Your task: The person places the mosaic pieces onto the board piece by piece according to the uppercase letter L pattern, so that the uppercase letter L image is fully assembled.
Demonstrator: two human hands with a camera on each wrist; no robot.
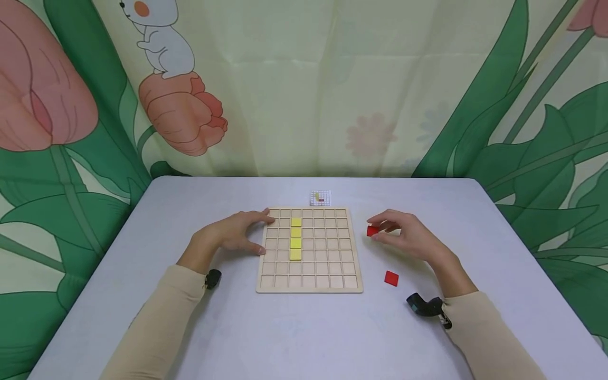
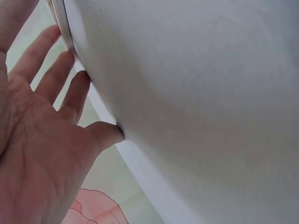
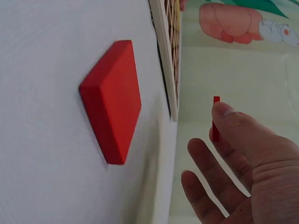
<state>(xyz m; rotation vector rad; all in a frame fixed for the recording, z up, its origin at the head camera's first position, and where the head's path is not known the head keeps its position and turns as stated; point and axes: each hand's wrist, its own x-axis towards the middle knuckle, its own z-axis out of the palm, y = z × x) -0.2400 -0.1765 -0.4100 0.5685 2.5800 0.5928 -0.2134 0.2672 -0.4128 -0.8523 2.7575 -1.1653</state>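
Observation:
A wooden grid board (image 1: 328,285) lies on the table with a column of yellow square tiles (image 1: 296,243) in its third column from the left. My left hand (image 1: 235,230) touches the board's left edge, thumb and fingers spread; the left wrist view shows the hand (image 2: 51,121) with its fingers extended. To the right of the board, my right hand (image 1: 406,235) pinches a red square tile (image 1: 372,230) between thumb and finger, raised off the table in the right wrist view. A second red tile (image 1: 391,278) lies flat on the table, nearer me than that hand.
Behind the board lies a small printed grid card (image 1: 320,198) with yellow and red marks. The white table (image 1: 304,338) ends at a curtain (image 1: 304,105) printed with flowers and leaves. A black wrist camera (image 1: 424,305) sits at the right cuff.

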